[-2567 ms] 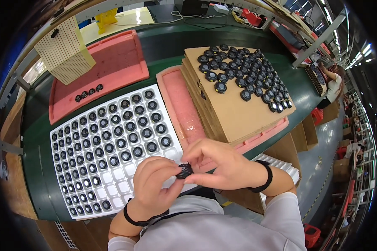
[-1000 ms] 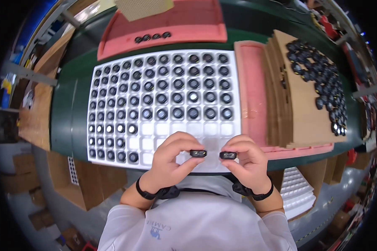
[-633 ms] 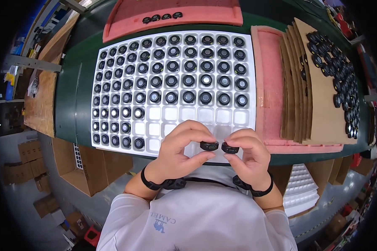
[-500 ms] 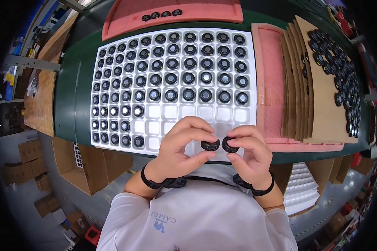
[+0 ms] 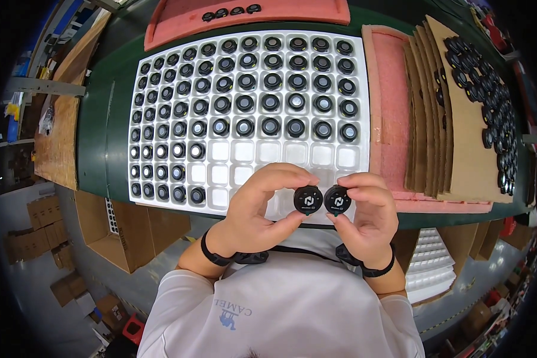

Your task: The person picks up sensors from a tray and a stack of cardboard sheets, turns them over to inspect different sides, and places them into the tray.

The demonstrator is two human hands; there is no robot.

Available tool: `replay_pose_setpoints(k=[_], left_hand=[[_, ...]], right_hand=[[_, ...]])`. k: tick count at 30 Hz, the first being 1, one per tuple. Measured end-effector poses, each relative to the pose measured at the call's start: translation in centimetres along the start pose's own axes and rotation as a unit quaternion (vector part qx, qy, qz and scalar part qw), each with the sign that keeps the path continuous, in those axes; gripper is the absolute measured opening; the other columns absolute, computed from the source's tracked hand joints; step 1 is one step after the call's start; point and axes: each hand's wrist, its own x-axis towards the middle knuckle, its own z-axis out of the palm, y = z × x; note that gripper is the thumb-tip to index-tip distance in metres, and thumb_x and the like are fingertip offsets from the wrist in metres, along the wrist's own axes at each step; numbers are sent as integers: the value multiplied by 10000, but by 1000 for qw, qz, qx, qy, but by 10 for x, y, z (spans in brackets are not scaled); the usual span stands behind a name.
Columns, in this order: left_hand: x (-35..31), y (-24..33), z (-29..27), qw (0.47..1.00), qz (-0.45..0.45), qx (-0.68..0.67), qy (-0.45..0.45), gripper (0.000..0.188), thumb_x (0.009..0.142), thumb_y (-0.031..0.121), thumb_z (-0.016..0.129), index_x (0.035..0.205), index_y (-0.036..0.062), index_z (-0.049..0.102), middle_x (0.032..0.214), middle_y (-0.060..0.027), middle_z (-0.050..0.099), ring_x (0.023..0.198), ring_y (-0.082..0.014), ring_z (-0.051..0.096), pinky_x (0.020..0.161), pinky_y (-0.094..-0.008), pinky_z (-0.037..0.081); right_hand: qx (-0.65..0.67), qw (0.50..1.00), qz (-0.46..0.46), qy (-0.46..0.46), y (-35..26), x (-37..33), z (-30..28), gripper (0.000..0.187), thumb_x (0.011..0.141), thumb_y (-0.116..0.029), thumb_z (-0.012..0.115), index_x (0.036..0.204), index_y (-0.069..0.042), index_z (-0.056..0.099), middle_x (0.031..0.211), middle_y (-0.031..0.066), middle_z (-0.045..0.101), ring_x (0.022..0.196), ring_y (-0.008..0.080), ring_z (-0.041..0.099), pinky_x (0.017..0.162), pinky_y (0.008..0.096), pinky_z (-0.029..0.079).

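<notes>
Between thumb and fingers of my left hand (image 5: 262, 206) is a small round black device (image 5: 308, 200), its flat face with a white mark turned up toward me. My right hand (image 5: 367, 209) pinches a similar round black device (image 5: 338, 200), also face up. The two devices are side by side, a narrow gap between them, above the near edge of a white compartment tray (image 5: 242, 152). Many like pieces stand in the tray's far rows and left columns, showing a lighter round centre. Bare pockets show at the tray's near middle and right; my hands hide some of them.
Pink foam (image 5: 388, 113) lies right of the tray, beside stacked cardboard sheets (image 5: 426, 119) with many black pieces on the top sheet. Several pieces sit in a pink foam tray (image 5: 292, 12) at the back. Cardboard boxes (image 5: 131, 232) stand below the table's near edge.
Both hands have tilted their round devices, so the flat marked faces now show instead of the edges. The tray appears slightly higher in view.
</notes>
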Motion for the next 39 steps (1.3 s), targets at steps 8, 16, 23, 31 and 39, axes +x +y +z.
replay_pose_setpoints(k=[8,16,23,31,39], left_hand=[[-1,0,0,1000,-5,-7,-5,573,708,-124,648,1238,18,483,1165,-220,571,1093,-297,585,899,-397,495],[1,-2,-5,998,25,49,-23,437,708,-110,666,1107,26,552,1181,-224,570,1091,-279,584,893,-370,497],[3,2,-4,999,-2,38,-6,319,728,-69,722,1001,39,596,1184,-188,594,999,-243,605,844,-332,501],[3,6,4,996,-73,-8,41,311,770,-64,707,1067,-19,629,1195,-207,566,1015,-222,586,860,-324,491],[5,4,-1,998,-42,55,1,272,763,-81,687,1028,-19,685,1178,-187,568,956,-190,578,814,-300,478]], right_hand=[[1,1000,3,0,0,-2,1,453,734,127,688,1135,-4,525,1195,201,550,1065,258,576,919,353,485],[-14,1000,5,-9,0,-1,1,450,746,121,683,1134,-20,502,1173,198,539,1054,249,565,864,343,511],[-53,998,1,-36,-1,1,-5,369,773,53,727,1086,-7,542,1212,198,531,1056,238,565,861,329,501],[78,990,104,64,-4,-2,7,385,754,95,716,1115,27,604,1240,187,538,1079,235,577,881,330,487],[42,996,79,-6,1,0,-1,343,750,144,663,1075,34,635,1245,184,533,1101,242,569,914,335,493]])
